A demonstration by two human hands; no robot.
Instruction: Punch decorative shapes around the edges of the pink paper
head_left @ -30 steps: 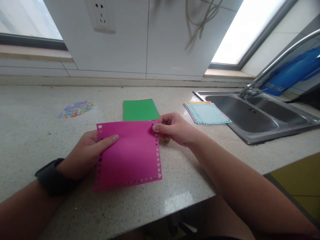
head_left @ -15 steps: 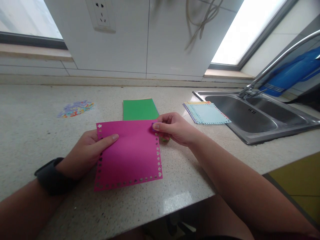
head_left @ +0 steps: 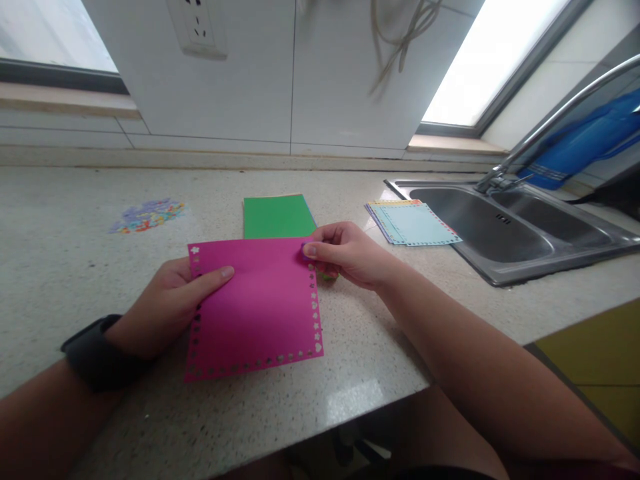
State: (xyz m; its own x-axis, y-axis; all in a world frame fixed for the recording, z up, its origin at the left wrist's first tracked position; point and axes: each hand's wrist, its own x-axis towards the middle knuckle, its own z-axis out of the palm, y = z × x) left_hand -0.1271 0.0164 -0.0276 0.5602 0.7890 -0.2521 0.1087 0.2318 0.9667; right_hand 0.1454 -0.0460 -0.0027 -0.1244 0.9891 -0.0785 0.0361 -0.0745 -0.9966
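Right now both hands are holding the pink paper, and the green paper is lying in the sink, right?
Not quite. The head view shows the green paper lying on the counter, behind the pink paper. The left hand and right hand do hold the pink one.

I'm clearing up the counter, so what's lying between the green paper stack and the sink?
In the head view, a stack of punched-edge sheets, pale blue on top, lies between the green stack and the sink.
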